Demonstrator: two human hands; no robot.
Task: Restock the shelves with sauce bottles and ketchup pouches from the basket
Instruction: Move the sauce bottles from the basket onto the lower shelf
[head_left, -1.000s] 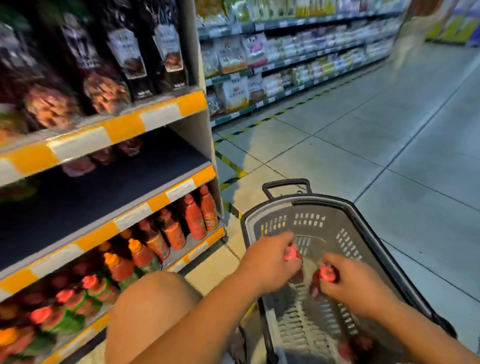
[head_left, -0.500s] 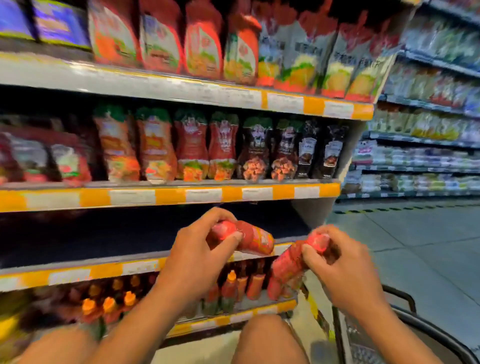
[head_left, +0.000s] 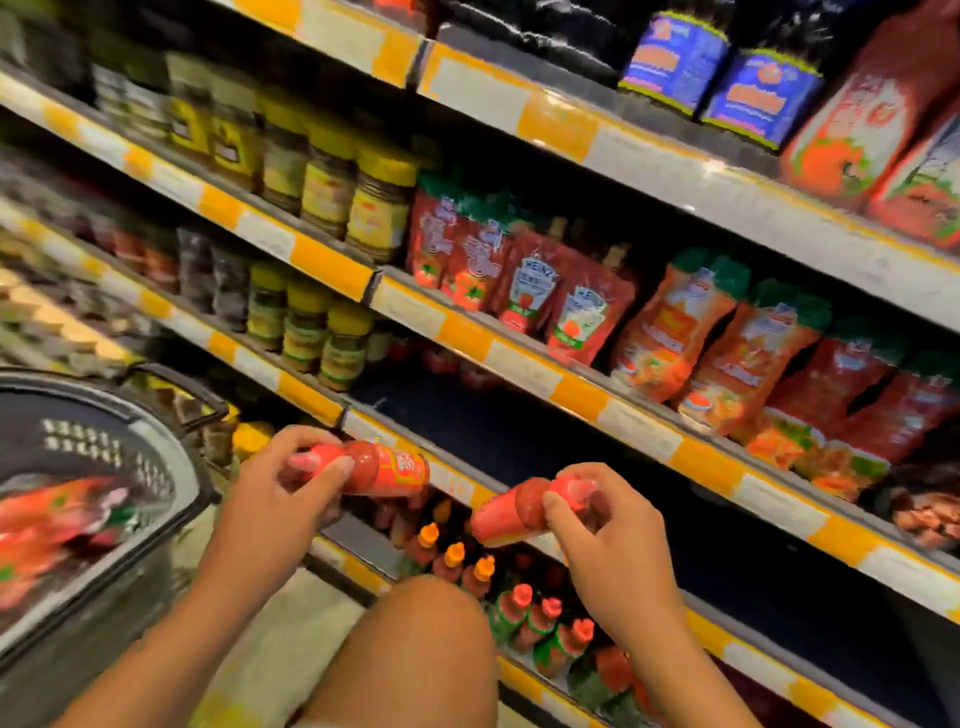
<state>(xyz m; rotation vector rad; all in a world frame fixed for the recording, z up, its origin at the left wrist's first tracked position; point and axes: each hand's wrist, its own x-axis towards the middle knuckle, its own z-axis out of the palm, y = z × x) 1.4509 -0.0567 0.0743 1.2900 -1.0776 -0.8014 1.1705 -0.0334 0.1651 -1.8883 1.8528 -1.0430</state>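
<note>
Right now my left hand (head_left: 280, 488) grips one red sauce bottle (head_left: 382, 470) near its cap end, thumb and fingers curled round the neck, the body pointing away toward the shelving. My right hand (head_left: 602, 525) pinches a second sauce bottle (head_left: 511, 512) the same way, its base pointing left toward the first; the two bottles are near each other but apart. Both lie roughly sideways in the air, just in front of the dark, mostly bare shelf (head_left: 519, 441) beyond my hands.

I judge these small plastic bottles to be light and fairly stiff, with a smooth label that could slip. Held by the neck they may swing, so I'd shift to the body before standing them up.

Below my hands, a lower shelf holds standing bottles with orange caps (head_left: 454, 556). Left of my left hand sits the basket (head_left: 171, 467), with blurred red packs inside. Above my hands are ketchup pouches (head_left: 571, 312).
</note>
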